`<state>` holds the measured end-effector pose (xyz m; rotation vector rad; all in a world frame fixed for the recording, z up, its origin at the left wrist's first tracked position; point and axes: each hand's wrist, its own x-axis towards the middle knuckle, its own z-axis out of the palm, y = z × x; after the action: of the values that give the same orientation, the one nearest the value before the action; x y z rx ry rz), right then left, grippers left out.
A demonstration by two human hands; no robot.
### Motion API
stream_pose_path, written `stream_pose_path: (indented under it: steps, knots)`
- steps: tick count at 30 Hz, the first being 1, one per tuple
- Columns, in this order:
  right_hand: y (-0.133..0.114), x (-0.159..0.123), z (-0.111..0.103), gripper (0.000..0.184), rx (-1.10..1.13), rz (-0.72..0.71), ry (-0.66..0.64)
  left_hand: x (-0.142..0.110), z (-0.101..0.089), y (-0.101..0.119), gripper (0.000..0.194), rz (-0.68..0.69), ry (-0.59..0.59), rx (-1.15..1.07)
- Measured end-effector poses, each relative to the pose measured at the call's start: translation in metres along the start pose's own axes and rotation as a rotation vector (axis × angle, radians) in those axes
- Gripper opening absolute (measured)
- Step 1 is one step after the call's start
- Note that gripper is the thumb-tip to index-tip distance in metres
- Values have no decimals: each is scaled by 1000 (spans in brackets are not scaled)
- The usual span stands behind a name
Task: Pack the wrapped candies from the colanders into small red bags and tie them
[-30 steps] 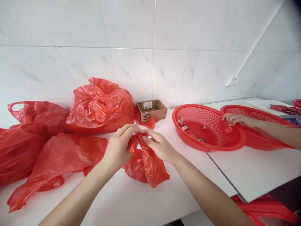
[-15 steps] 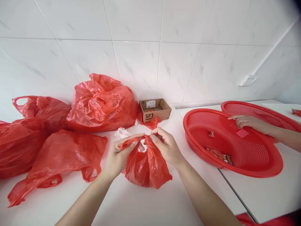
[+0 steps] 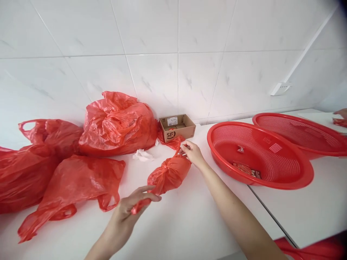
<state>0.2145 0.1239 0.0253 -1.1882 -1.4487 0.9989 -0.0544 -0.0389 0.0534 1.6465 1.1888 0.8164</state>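
A small, filled red plastic bag [image 3: 170, 173] lies on the white table in front of me, its middle gathered into a knot. My left hand [image 3: 132, 206] pinches one handle end of it on the near side. At the far side my right hand [image 3: 191, 151] grips the other end between thumb and fingers. Between both hands the bag is stretched slantwise. Its contents are hidden by the plastic. A crumpled white tissue [image 3: 143, 155] lies just left of the bag.
Behind stands an open cardboard box [image 3: 177, 128]. A big filled red bag [image 3: 119, 124] and a flat red bag [image 3: 84, 180] lie to the left. Two red plastic baskets [image 3: 260, 155] are on the right, the nearer holding small packets [image 3: 245, 169]. Another person's hand [image 3: 342, 112] shows at far right.
My hands have moved apart, left toward me and right away, and the bag's top is now knotted and turned slantwise. The other person's hand has left the near basket's rim.
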Motion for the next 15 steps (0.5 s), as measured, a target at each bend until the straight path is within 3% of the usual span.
stream_pose_path:
  steps: [3, 6, 10, 13, 15]
  knots:
    - [-10, -8, 23, 19, -62, -47, 62, -7, 13, 9, 27, 107, 22, 38]
    - [-38, -36, 46, 18, -111, -137, 89, 2, 18, 17, 24, 272, 164, 5]
    - [-72, -80, 72, 17, 21, -347, -89, 28, 22, 15, 26, 377, 353, -116]
    - [-75, -99, 84, 19, 285, -317, -245, 42, 24, 10, 32, 350, 433, -247]
    - [-70, -104, 88, 24, 334, -271, -318, 46, 23, 6, 37, 281, 415, -307]
